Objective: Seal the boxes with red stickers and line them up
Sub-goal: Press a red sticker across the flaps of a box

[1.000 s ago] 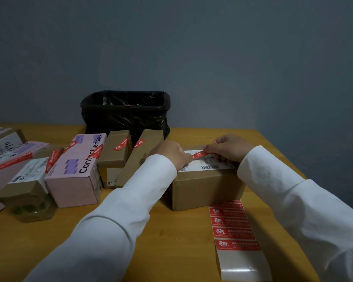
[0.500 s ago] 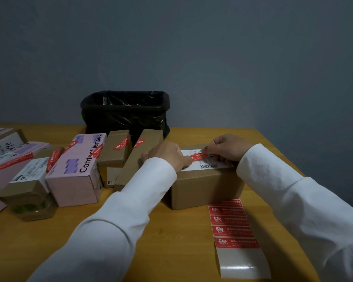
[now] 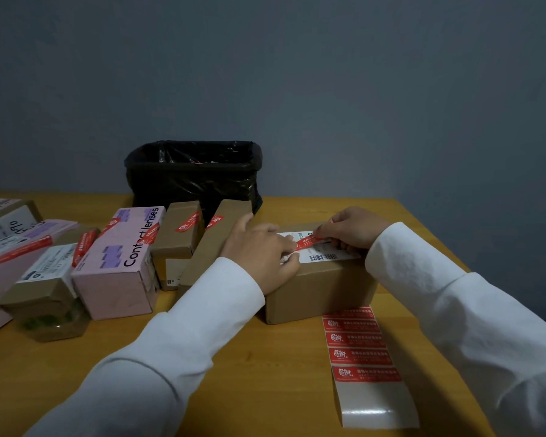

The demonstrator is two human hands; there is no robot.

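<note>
A red sticker [image 3: 309,243] is being laid across the top of a brown cardboard box [image 3: 322,285]. Its far end is pinched by the right hand [image 3: 353,230], fingers curled, while the left hand [image 3: 259,247] lies on the box top with curled fingertips on the sticker's near end, apparently pressing it down — a hold judged to keep the strip taut and straight over the white shipping label [image 3: 323,250], and the box steady. The sticker thus runs between the two hands, touching both, part of it seemingly not yet flattened.

The box stands toward the right edge of the table [image 3: 265,357], short of the far right corner. Just in front of it, toward the near edge, a sheet of red stickers [image 3: 360,351] is kept within reach, its lower part already bare backing.

Toward the left edge, boxes already sealed are set side by side — two brown cartons [image 3: 177,244], a pink box [image 3: 123,263] and others. A black-lined bin [image 3: 193,175] stands at the far edge, presumably for waste.
</note>
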